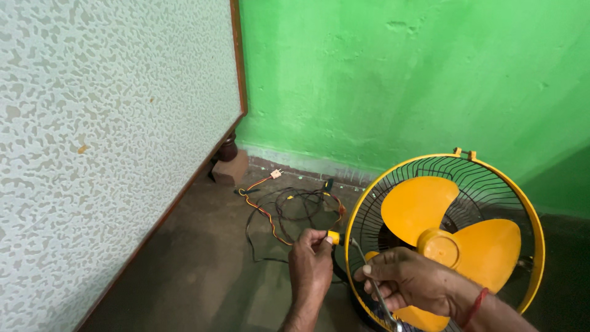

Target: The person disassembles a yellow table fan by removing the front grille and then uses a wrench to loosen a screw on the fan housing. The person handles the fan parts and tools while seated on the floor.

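We work at the yellow fan [452, 237] on the floor: front grille off, blades [455, 233] still mounted. Our left hand [310, 264] pinches a small yellow piece [334, 237] at its rim; our right hand [409, 280] grips a metal tool [372, 283]. Loose wires [289, 212] lie beyond.

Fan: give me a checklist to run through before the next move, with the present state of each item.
1. Left hand on the yellow knob at the fan rim: ok, fingertips pinch it.
2. Right hand holding the metal tool: ok, fingers wrap it.
3. Tool tip seated on a fastener: cannot tell, the tip meets the guard too small to read.
4. Blades at rest: ok, they show sharp, without blur.
5. Fan unplugged: cannot tell, no plug or socket shows.
6. Loose wires apart from the hands: ok, they lie on the floor behind.
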